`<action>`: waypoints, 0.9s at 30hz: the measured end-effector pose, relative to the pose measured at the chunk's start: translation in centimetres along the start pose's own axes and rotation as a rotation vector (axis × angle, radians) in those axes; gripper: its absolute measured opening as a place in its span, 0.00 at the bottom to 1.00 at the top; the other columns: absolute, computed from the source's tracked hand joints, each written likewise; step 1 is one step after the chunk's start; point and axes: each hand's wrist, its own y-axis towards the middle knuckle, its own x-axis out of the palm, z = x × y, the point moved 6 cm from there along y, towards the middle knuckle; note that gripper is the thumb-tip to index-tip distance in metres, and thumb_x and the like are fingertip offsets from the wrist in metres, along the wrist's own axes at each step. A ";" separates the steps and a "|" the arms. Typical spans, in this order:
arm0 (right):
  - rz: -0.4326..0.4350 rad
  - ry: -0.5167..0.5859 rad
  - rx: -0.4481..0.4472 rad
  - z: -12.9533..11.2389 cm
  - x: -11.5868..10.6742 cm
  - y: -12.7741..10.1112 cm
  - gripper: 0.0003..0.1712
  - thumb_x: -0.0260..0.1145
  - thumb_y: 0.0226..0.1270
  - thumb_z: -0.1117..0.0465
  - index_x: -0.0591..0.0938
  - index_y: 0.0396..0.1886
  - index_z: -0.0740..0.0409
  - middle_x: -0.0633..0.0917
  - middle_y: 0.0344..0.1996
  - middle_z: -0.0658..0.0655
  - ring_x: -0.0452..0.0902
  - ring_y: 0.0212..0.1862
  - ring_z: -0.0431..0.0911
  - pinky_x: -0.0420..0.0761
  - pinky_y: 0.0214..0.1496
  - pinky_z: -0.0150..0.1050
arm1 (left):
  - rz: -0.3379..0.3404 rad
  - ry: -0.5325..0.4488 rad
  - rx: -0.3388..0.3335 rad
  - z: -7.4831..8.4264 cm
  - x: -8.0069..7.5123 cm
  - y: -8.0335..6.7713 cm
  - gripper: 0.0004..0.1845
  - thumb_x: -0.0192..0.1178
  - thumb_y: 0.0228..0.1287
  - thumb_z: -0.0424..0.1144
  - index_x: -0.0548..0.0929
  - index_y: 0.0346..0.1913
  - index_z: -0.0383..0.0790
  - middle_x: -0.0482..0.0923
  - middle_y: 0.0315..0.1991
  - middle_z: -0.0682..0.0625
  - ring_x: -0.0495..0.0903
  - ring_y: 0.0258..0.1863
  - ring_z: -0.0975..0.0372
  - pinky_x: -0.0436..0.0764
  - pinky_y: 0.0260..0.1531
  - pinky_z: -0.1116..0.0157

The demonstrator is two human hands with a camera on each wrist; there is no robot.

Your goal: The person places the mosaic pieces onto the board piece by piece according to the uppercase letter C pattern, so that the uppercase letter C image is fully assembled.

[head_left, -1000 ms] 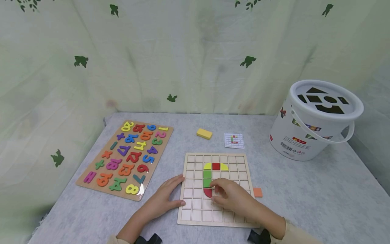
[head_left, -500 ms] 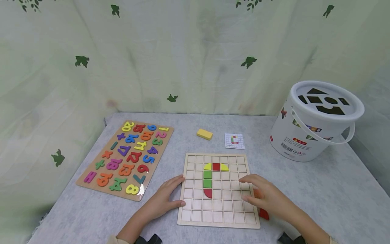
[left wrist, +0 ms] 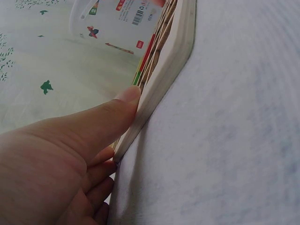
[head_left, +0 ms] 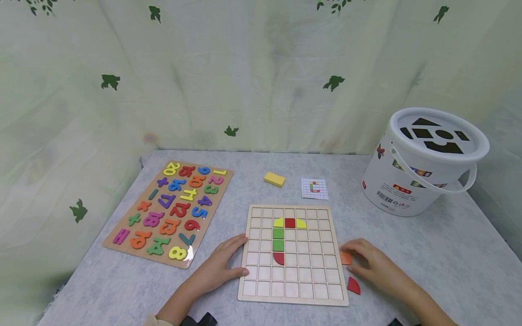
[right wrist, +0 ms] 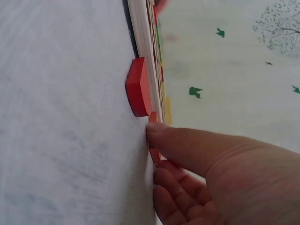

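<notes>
My left hand (head_left: 222,262) lies along the left edge of the wooden grid board (head_left: 302,288), thumb and fingertips touching its side. Set in the grid are a red square (head_left: 290,222) between two yellow quarter circles, two green squares (head_left: 278,239) in a column, and a red quarter circle (head_left: 279,258) beneath them. Off the board's right edge, my right hand (head_left: 377,265) pinches an orange square block (head_left: 346,258) between thumb and index finger, low at the tabletop. A loose red quarter-circle block (right wrist: 138,87) lies just nearer, beside the board.
A number puzzle board (head_left: 171,213) lies at the left. Behind the grid are a yellow block (head_left: 274,179) and a small pattern card (head_left: 314,188). The white bucket (head_left: 408,181) with shape holes in its lid stands at the back right, before a cloth backdrop (head_left: 261,81).
My right hand has left the grid and moved right to the orange block, taking hold of it. The loose red quarter circle has come into sight. My left hand has stayed put.
</notes>
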 end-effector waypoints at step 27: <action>0.150 0.029 -0.275 -7.3 1.5 2.0 0.17 0.68 0.53 0.64 0.78 0.44 0.50 0.76 0.41 0.41 0.74 0.41 0.38 0.78 0.41 0.36 | 0.001 0.001 -0.005 0.1 0.0 -0.1 0.41 0.63 0.50 0.53 0.62 0.66 0.42 0.56 0.66 0.48 0.52 0.65 0.52 0.55 0.60 0.49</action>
